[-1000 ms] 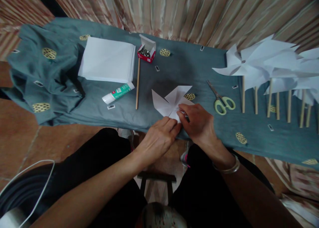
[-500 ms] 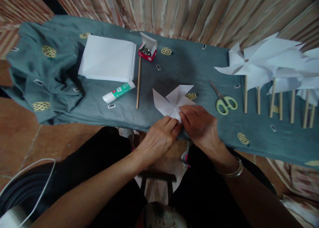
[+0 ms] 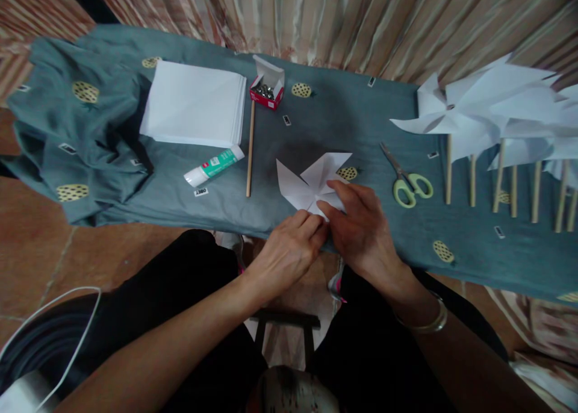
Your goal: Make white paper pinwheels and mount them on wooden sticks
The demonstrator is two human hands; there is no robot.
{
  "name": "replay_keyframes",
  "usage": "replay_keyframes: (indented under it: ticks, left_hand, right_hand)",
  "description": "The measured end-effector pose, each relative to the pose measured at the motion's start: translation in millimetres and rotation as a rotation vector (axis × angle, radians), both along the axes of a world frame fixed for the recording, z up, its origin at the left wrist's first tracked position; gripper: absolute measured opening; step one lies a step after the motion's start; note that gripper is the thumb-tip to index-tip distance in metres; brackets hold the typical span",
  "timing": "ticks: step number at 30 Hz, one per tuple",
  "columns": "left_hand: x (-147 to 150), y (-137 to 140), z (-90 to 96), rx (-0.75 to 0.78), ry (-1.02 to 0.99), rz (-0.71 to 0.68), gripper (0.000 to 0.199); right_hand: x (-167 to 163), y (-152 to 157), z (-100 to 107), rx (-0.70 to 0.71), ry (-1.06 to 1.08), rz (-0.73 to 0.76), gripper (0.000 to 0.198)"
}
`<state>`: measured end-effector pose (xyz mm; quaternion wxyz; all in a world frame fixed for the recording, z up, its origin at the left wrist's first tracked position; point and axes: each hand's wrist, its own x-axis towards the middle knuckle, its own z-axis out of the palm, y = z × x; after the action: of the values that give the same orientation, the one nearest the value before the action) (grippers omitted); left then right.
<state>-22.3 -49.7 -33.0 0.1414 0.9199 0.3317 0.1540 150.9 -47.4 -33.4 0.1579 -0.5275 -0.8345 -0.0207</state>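
Observation:
In front of me, at the near edge of the cloth-covered table, lies a white paper pinwheel (image 3: 311, 187) with its blades folded up. My left hand (image 3: 295, 235) is closed, pinching the pinwheel's near edge between thumb and bent fingers. From the right, my right hand (image 3: 361, 223) reaches over the pinwheel. Its thumb and forefinger are spread and touch the paper near the centre, covering the right-hand blade. A bracelet (image 3: 433, 319) circles the right wrist.
Left of the pinwheel are a wooden stick (image 3: 250, 154), a glue stick (image 3: 214, 166), a paper stack (image 3: 194, 103) and a red box of metal pins (image 3: 267, 88). Green-handled scissors (image 3: 409, 181) lie to the right, before several finished pinwheels on sticks (image 3: 478, 109).
My right hand has loosened from its pinch and spread thumb and forefinger over the paper. My left hand keeps its place. The view has shifted very slightly.

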Motion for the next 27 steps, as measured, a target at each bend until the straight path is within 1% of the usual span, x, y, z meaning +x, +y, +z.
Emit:
replay_keyframes:
  ticks: [10, 14, 21, 24, 27]
  left_hand:
    - [-0.9, 0.7, 4.0, -0.068, 0.036, -0.005, 0.023]
    - [-0.5, 0.8, 5.2, -0.08, 0.047, -0.011, 0.024]
    - [-0.8, 0.4, 4.4, -0.071, 0.048, -0.013, 0.026]
    - [-0.7, 0.8, 5.1, -0.072, 0.05, -0.015, 0.026]
    - [-0.1, 1.3, 5.6, -0.082, 0.057, -0.013, 0.025]
  right_hand:
    - [-0.8, 0.5, 2.9, -0.078, 0.043, -0.049, 0.031]
    - [0.5, 0.8, 3.3, -0.111, 0.066, -0.047, 0.033]
    - [2.4, 0.8, 0.1, -0.082, 0.056, -0.049, 0.034]
    - [2.4, 1.0, -1.0, -0.046, 0.044, -0.043, 0.031]
    - [1.9, 1.1, -1.2, -0.038, 0.028, -0.037, 0.029]
